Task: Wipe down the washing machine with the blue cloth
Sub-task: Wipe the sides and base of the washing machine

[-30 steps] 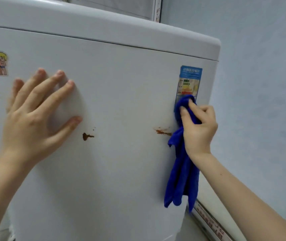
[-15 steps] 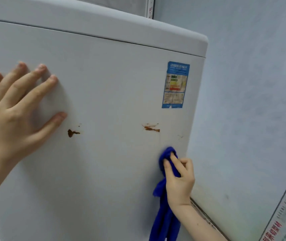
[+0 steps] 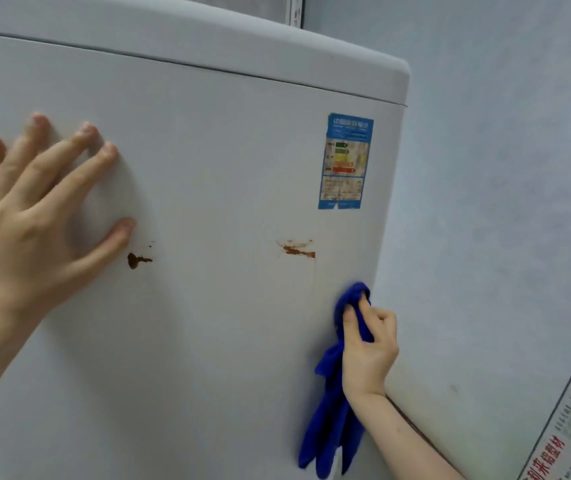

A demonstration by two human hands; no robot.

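The white washing machine (image 3: 214,341) fills the view, its side panel facing me. My right hand (image 3: 369,348) grips a bunched blue cloth (image 3: 332,424) and presses it against the panel near the right edge, below the energy label (image 3: 344,161); the cloth's loose end hangs down. My left hand (image 3: 34,216) lies flat on the panel at the left with fingers spread. Two brown rust marks show on the panel: one (image 3: 137,260) by my left thumb, one (image 3: 298,250) above and left of the cloth.
A pale blue wall (image 3: 502,202) stands close to the right of the machine. A printed strip with red characters (image 3: 568,427) runs along the lower right. The machine's lid rim (image 3: 208,50) crosses the top.
My right hand slid the cloth down from the energy label to below the right rust mark, then stayed at about that height. My left hand stayed flat on the panel.
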